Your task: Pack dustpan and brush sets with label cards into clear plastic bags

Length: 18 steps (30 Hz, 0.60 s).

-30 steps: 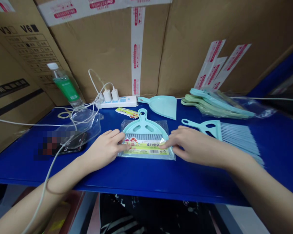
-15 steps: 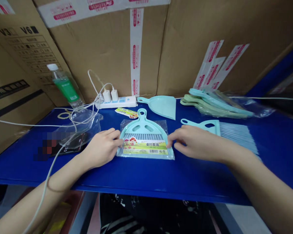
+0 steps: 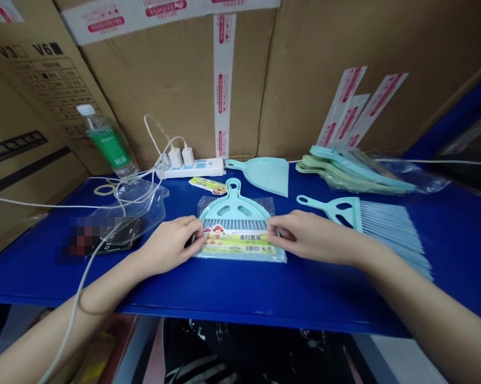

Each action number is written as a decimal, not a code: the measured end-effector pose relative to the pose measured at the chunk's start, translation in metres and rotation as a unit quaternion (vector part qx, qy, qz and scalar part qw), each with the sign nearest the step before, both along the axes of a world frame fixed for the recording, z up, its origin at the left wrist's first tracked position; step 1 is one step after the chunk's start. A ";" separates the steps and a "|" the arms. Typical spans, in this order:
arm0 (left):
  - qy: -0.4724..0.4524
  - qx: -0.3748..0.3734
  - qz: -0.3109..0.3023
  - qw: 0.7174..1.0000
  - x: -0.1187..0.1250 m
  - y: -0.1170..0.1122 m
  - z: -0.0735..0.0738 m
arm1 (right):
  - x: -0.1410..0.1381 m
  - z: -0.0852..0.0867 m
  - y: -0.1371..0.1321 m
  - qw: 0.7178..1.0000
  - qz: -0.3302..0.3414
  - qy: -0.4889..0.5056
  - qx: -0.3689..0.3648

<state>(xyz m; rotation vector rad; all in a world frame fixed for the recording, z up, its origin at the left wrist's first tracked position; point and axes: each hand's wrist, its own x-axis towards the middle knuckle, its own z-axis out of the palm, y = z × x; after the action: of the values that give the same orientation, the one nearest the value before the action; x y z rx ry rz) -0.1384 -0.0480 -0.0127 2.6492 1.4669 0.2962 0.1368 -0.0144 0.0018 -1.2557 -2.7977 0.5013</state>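
Note:
A light-blue dustpan and brush set (image 3: 235, 212) lies flat on the blue table in a clear plastic bag, with a yellow-green label (image 3: 234, 241) across its lower part. My left hand (image 3: 175, 237) pinches the left edge of the pack, thumb and fingers closed at the end of the label. On the opposite side, my right hand (image 3: 294, 230) pinches the right end in the same way. Just beyond my right hand rests a loose light-blue brush (image 3: 390, 221). Behind the pack is an unwrapped dustpan (image 3: 266, 173).
More bagged dustpan sets (image 3: 352, 170) are piled at the back right. A white power strip (image 3: 202, 168) with chargers and cables sits at the back, beside a loose label (image 3: 208, 185). On the left are a water bottle (image 3: 110, 146), a phone (image 3: 120, 237) and crumpled plastic. Cardboard boxes (image 3: 176, 80) wall the rear.
My right hand has moved left onto the pack's right end, its fingers closing there. My left thumb has come in at the left edge. The pack stays put.

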 end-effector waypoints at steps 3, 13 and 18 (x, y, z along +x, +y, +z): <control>-0.010 -0.004 0.004 1.000 0.001 0.000 0.000 | -0.002 -0.002 0.000 1.000 -0.010 0.014 0.003; -0.051 -0.054 0.070 0.995 0.007 0.001 -0.001 | -0.005 -0.005 0.000 0.997 -0.071 0.011 -0.004; -0.073 -0.059 0.067 0.993 0.005 0.003 -0.003 | -0.006 -0.007 0.001 0.996 -0.082 0.030 -0.016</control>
<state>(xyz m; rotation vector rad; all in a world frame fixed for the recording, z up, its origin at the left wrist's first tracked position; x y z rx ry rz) -0.1331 -0.0449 -0.0153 2.3882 1.5655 0.3919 0.1308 -0.0137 -0.0051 -1.4358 -2.6196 0.5638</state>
